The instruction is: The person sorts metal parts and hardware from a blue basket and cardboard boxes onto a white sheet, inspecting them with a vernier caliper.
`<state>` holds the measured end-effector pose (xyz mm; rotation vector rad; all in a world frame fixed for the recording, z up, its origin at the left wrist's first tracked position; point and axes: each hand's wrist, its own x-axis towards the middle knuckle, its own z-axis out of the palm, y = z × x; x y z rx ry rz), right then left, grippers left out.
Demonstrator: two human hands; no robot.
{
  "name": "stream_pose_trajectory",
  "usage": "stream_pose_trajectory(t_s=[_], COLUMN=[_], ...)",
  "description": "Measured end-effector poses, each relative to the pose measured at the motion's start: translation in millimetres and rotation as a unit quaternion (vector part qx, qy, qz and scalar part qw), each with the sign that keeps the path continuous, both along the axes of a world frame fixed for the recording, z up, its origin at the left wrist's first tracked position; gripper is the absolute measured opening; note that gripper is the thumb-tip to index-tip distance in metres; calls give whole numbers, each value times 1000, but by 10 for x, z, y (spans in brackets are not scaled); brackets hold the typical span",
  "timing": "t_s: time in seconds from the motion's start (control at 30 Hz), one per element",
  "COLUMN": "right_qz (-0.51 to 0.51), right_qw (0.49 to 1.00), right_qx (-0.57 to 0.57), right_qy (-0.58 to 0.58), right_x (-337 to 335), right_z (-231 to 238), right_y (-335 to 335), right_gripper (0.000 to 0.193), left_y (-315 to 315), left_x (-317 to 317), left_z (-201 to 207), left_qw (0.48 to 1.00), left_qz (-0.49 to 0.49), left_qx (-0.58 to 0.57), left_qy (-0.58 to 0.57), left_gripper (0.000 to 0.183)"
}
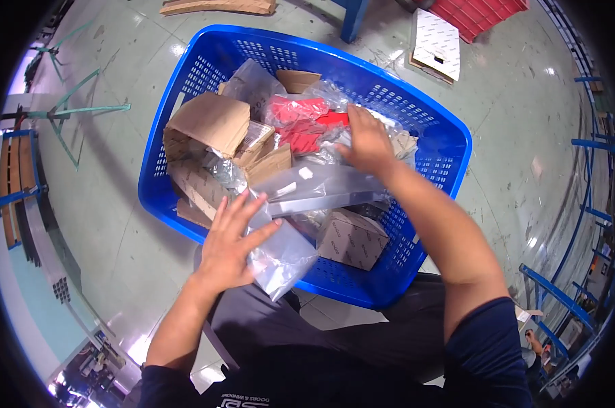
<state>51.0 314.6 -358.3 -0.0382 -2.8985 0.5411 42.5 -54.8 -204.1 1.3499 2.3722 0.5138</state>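
Observation:
A blue perforated plastic basket [159,139] stands before my legs, filled with cardboard and plastic-wrapped pieces. Across its near part lies a long grey bar [324,202] in a clear plastic bag [280,262], whose loose end hangs over the near rim. My left hand [231,241] rests against that bag with its fingers spread. My right hand [370,144] reaches into the basket, fingers stretched out, beside red pieces [304,134] partly wrapped in clear plastic. What lies beneath its palm is hidden. A bent cardboard piece [209,122] and a small printed carton [352,239] sit in the basket too.
A red crate [481,15] and a flat white box [435,46] stand on the floor at far right, near a blue metal leg [353,20]. Green stand legs [76,110] spread at left. Blue racks [559,299] line the right, where another person's arm [535,342] shows.

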Motion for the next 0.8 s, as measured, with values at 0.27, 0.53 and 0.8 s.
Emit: stream_pose_trajectory(t_s=[0.27, 0.53, 0.8], right_qz=[-7, 180, 204], right_qw=[985, 938, 973], right_qx=[-33, -42, 0], right_qy=[-170, -294, -106], right_x=[283, 812, 963], right_z=[70, 344, -38], right_y=[-210, -426, -669], right_gripper=[41, 21, 17], left_y=[135, 277, 2395], left_x=[-12, -27, -839], left_z=[-143, 206, -102], left_qw=[998, 1000, 972], left_qz=[19, 9, -122], left_qx=[-43, -9, -96], left_qy=[47, -19, -179], left_gripper=[88, 109, 69])
